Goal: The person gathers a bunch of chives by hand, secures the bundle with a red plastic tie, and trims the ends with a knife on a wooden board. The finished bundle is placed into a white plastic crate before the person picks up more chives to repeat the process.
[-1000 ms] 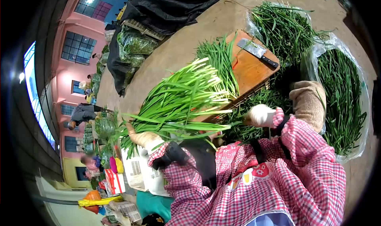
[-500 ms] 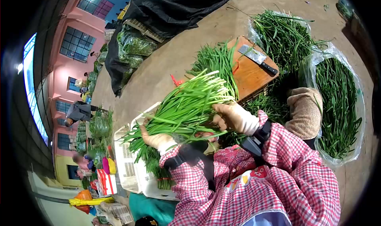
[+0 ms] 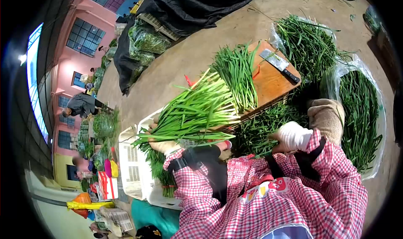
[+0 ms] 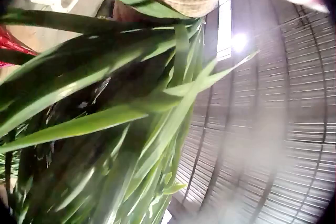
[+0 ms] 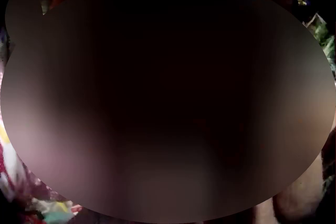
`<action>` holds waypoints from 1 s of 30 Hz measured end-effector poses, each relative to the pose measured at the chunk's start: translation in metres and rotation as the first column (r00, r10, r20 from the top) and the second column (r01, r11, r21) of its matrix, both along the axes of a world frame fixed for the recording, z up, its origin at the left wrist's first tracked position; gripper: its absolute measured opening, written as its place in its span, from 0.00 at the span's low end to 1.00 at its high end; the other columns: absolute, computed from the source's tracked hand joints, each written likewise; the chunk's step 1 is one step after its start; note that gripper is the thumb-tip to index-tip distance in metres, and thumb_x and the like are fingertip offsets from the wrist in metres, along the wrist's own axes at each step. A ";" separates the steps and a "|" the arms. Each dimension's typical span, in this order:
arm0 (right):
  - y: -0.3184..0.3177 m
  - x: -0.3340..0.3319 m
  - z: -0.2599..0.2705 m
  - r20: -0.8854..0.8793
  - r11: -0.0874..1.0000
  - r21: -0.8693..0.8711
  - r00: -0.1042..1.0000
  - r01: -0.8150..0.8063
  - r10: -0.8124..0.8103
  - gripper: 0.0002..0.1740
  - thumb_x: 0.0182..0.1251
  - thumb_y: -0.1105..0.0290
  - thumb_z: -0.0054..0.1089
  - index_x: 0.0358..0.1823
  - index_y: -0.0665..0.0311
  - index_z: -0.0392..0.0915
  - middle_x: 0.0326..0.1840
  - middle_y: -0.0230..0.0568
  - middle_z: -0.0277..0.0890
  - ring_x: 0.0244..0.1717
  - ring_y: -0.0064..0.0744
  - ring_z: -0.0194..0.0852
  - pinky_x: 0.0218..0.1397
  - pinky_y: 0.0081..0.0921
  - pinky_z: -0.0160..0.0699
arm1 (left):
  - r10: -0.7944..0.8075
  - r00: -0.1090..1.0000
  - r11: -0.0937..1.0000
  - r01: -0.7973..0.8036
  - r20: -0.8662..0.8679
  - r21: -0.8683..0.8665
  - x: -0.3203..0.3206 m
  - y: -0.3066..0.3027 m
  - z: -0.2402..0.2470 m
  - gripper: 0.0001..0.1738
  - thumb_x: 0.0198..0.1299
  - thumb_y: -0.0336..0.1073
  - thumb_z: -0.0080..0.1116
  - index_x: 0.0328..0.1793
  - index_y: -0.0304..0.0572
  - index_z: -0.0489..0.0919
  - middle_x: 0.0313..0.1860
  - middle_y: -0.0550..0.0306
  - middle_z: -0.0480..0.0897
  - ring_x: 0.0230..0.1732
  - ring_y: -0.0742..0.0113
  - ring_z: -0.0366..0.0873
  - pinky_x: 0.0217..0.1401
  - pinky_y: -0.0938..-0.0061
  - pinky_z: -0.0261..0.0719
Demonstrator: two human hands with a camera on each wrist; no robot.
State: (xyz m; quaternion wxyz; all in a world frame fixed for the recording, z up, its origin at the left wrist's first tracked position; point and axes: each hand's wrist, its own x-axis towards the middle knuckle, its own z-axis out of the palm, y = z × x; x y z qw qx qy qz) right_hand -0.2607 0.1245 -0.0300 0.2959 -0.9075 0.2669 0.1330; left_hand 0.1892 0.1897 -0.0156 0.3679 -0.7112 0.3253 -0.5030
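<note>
A brown floor (image 3: 189,62) spread beneath everything, and the person in a red-and-white checked garment (image 3: 289,197) sat close over the work. Away from the person, a black sheet (image 3: 189,12) lay draped over stacked crates and bagged greens. On the right-hand side stood a clear plastic bag (image 3: 332,86) packed with dark green stalks (image 3: 359,117), with another heap of greens (image 3: 308,44) just beside it. A white crate (image 3: 132,163) sat near the person's left arm, a tied bundle of greens (image 3: 157,167) inside it.

The large bunch of long green leaves (image 3: 197,109) was in the left hand, partly over the crate, its pale ends pointing toward a wooden board (image 3: 273,77). A smaller bundle (image 3: 239,73) lay on the board's near edge. Between the board and the person were loose greens (image 3: 268,123).

The hands were well apart. The left hand (image 3: 163,146) was clamped round the leafy end of the bunch. The right hand (image 3: 285,138) was down by the loose greens; whether its fingers held any could not be told, the right wrist view being mostly blurred. Smallest were a cleaver (image 3: 277,62), flat on the board with its black handle outward, and a red strip (image 3: 256,72) near it.
</note>
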 end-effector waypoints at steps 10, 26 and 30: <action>0.002 0.073 0.060 0.261 0.291 0.957 0.383 0.021 -0.886 0.21 0.66 0.63 0.62 0.53 0.72 0.74 0.34 0.38 0.81 0.26 0.22 0.77 0.28 0.18 0.75 | -0.509 -0.447 0.202 -0.893 0.736 -0.402 -0.050 -0.002 0.018 0.12 0.67 0.46 0.56 0.39 0.46 0.77 0.35 0.61 0.80 0.42 0.64 0.78 0.52 0.61 0.77; 0.027 0.051 0.004 0.633 0.845 0.531 0.689 -0.055 -0.353 0.12 0.69 0.60 0.59 0.42 0.61 0.83 0.25 0.48 0.78 0.27 0.40 0.79 0.33 0.33 0.77 | -0.401 -0.383 0.337 -0.906 0.832 -0.254 -0.029 -0.015 0.013 0.13 0.62 0.46 0.60 0.36 0.45 0.79 0.35 0.59 0.82 0.42 0.62 0.78 0.49 0.60 0.79; 0.010 0.011 -0.012 0.358 0.973 0.230 0.926 0.038 -0.121 0.18 0.66 0.54 0.59 0.42 0.62 0.82 0.30 0.50 0.81 0.32 0.49 0.82 0.36 0.41 0.78 | -0.530 -0.400 0.242 -0.916 0.748 -0.319 -0.026 -0.016 0.016 0.15 0.61 0.48 0.61 0.37 0.43 0.78 0.33 0.57 0.82 0.37 0.66 0.78 0.48 0.66 0.80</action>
